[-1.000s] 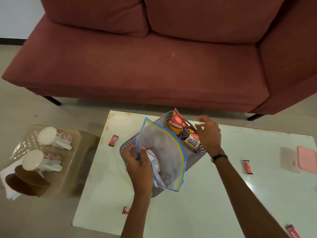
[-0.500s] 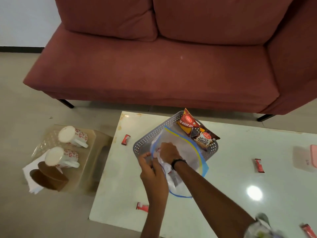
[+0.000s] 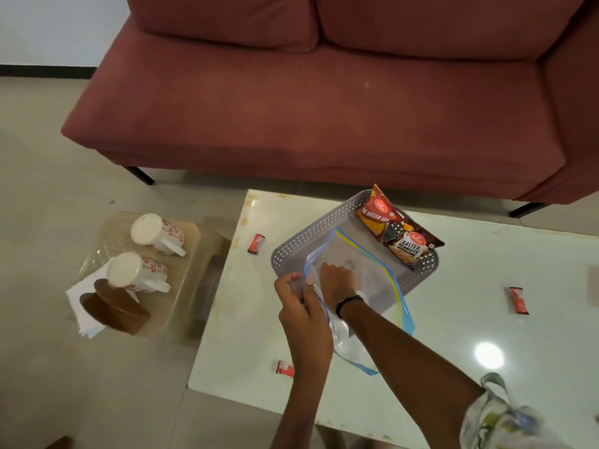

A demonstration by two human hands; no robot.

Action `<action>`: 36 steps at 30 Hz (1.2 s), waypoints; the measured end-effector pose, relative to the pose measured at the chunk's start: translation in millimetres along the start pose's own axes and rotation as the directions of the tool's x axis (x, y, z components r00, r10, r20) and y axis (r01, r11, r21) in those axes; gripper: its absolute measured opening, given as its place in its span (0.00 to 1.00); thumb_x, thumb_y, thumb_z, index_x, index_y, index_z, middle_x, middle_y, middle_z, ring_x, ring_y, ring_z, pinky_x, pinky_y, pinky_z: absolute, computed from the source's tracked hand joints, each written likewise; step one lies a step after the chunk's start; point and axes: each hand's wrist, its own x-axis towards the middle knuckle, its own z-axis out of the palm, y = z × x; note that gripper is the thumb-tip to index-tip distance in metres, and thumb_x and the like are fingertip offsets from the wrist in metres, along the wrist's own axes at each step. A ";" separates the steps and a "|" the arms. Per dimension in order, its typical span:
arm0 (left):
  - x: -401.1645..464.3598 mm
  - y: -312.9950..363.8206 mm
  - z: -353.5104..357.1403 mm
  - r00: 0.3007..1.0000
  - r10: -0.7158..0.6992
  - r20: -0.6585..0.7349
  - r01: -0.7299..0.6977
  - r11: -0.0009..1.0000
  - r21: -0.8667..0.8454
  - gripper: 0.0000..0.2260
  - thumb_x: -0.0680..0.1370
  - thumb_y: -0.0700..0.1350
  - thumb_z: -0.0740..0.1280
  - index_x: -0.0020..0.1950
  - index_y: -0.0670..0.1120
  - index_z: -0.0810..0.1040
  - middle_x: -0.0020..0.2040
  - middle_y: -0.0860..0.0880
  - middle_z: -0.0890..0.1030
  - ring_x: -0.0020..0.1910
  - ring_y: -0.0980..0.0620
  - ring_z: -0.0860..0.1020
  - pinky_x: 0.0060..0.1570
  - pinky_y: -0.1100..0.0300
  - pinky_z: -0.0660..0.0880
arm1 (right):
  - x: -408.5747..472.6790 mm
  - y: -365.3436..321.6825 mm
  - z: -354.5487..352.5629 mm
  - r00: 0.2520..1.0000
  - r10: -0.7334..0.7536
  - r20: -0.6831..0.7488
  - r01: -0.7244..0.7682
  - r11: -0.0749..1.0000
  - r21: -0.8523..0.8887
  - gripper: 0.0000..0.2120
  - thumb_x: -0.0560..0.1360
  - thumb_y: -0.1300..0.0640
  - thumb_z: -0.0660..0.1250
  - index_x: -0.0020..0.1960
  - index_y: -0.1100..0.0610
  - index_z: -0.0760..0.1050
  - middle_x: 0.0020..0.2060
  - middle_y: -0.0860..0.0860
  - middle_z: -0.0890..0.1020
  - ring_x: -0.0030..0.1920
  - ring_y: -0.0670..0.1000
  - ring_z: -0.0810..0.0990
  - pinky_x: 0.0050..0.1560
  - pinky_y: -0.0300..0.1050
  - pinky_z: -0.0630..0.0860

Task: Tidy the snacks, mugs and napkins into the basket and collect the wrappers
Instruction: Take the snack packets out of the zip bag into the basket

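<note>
Head view: wrapper collection under way, mugs and napkins not yet moved

Head camera looks down on a white glossy surface [image 3: 453, 319] in front of a red fabric sofa [image 3: 324, 118].

Done so far, judging by layout: two snack packets, red and dark printed foil [image 3: 397, 233], lie in the far end of the grey perforated plastic basket [image 3: 303, 241].

In hand: a clear zip-top plastic bag with blue and yellow seal strips [image 3: 363, 270] lies partly in the basket, its mouth hanging over the near rim. Left hand [image 3: 303, 309] pinches the bag's rim, fingers curled on the blue edge. Right hand [image 3: 335, 280] is pushed into the bag mouth, fingers bent; whether they grasp anything cannot be told.

Left to do:
- Three small red wrappers lie loose on the surface: one at the far left [image 3: 256, 243], one at the near edge by the left wrist [image 3: 285, 368], one well to the right [image 3: 518, 300].
- Two white mugs with red floral print [image 3: 152, 251] lie on their sides on a translucent beige plastic stool [image 3: 194, 254] beside the surface, well apart from the basket.
- White paper napkins [image 3: 79, 298] sit in a brown wooden holder [image 3: 113, 306] on the same stool.

Estimate: roughly a third complete.
</note>
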 end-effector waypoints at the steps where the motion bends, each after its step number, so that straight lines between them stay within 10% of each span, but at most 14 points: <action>1: 0.8 1.3 1.5 1.000 -0.008 -0.006 0.008 1.000 -0.005 0.04 0.80 0.44 0.58 0.55 0.48 0.66 0.40 0.39 0.82 0.30 0.52 0.78 0.28 0.72 0.72 | -1.6 1.8 -2.5 1.000 -0.014 -0.027 0.013 0.999 -0.029 0.13 0.78 0.63 0.54 0.59 0.59 0.73 0.56 0.56 0.80 0.58 0.58 0.78 0.61 0.51 0.72; 10: 11.7 15.3 9.5 0.995 -0.045 -0.087 0.042 0.998 -0.039 0.08 0.80 0.40 0.58 0.59 0.42 0.67 0.51 0.39 0.81 0.37 0.53 0.79 0.30 0.74 0.75 | -67.8 23.7 -68.5 0.937 0.007 -0.348 0.095 0.957 0.275 0.08 0.73 0.55 0.62 0.46 0.56 0.79 0.42 0.57 0.83 0.45 0.59 0.81 0.36 0.45 0.69; 23: 30.6 30.7 31.7 0.991 -0.042 -0.126 0.044 0.999 0.013 0.05 0.80 0.42 0.60 0.54 0.46 0.66 0.46 0.49 0.79 0.42 0.49 0.79 0.37 0.65 0.75 | -130.0 80.4 -195.0 0.666 0.362 -0.651 0.415 0.545 0.728 0.08 0.67 0.58 0.68 0.44 0.49 0.83 0.32 0.49 0.85 0.32 0.42 0.80 0.40 0.52 0.82; 28: 24.2 30.1 31.3 0.991 -0.048 -0.122 0.050 0.999 0.012 0.08 0.80 0.40 0.59 0.59 0.42 0.67 0.41 0.52 0.76 0.39 0.51 0.77 0.39 0.59 0.75 | -111.4 105.1 -206.1 0.549 0.482 -0.683 0.423 0.544 0.725 0.10 0.70 0.60 0.69 0.47 0.47 0.82 0.33 0.40 0.82 0.31 0.35 0.79 0.37 0.35 0.79; 36: 18.0 23.6 27.4 0.994 -0.042 -0.099 0.042 0.999 -0.007 0.05 0.80 0.41 0.59 0.54 0.46 0.66 0.44 0.50 0.78 0.41 0.48 0.79 0.37 0.65 0.74 | -11.8 125.7 -87.6 0.786 0.441 -0.434 0.026 0.678 0.735 0.17 0.70 0.49 0.71 0.37 0.64 0.80 0.30 0.61 0.81 0.32 0.55 0.79 0.33 0.48 0.71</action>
